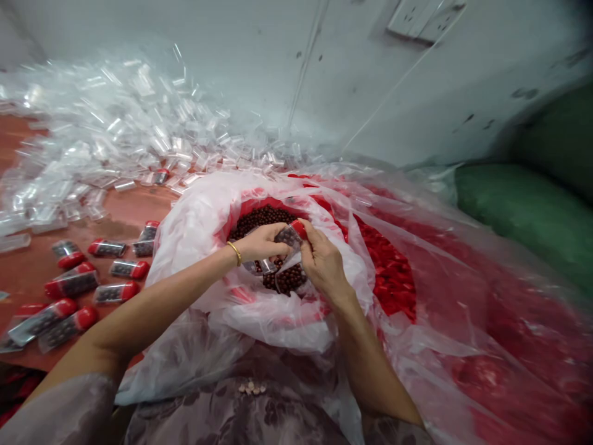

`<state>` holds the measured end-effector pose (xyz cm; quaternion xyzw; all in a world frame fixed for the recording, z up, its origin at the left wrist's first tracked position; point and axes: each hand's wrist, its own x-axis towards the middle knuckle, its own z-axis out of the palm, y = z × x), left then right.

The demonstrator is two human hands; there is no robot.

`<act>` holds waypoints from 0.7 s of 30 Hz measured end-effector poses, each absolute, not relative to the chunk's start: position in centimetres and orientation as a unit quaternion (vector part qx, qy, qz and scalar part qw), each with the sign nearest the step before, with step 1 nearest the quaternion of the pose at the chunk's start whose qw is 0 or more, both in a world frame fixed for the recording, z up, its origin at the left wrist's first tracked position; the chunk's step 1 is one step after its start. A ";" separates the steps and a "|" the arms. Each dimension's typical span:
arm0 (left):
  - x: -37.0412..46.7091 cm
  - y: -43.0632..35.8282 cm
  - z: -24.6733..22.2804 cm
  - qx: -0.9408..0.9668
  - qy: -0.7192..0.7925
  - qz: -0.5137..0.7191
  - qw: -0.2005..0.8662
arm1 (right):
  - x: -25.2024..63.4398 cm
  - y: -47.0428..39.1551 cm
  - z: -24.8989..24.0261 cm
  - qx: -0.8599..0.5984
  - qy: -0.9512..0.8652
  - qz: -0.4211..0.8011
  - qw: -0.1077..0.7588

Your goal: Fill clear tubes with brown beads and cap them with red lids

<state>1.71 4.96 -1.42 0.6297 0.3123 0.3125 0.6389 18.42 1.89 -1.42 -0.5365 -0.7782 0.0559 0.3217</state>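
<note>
Red on clear: pinching cap (300, 229) with right fingers (312, 237), clamping filled tube (288, 235) in left fingers (272, 232) above bag (189, 247); seemingly capping, next needing a straight push.

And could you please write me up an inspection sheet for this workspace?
Surface: reddish-brown table, partly covered.
Job's things: red-capped clear tube with dark contents, held above loose dark beads in a white plastic bag.
Clutter: filled red-capped tubes lie scattered at left; a heap of clear tubes sits behind; red pieces show amid translucent plastic at right.
Hands: left hand and right hand both grip the held tube, the right at its red end.
Cables: one thin pale line crosses before the wall; cord or string, cannot tell.
Surroundings: pale marked wall, socket panel, green bulky shape at right.
</note>
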 end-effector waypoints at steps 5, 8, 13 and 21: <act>1.8 4.9 -1.6 0.634 0.319 0.350 0.612 | 18.8 1.6 -1.3 -0.508 -0.784 0.106 0.340; 1.8 5.0 -1.7 0.653 0.314 0.353 0.592 | 18.9 1.5 -1.1 -0.505 -0.777 0.137 0.350; 1.8 5.1 -2.1 0.683 0.322 0.348 0.555 | 18.6 1.7 -1.3 -0.504 -0.774 0.174 0.341; 1.9 5.1 -2.4 0.675 0.324 0.343 0.568 | 17.9 1.3 -1.5 -0.504 -0.763 0.206 0.350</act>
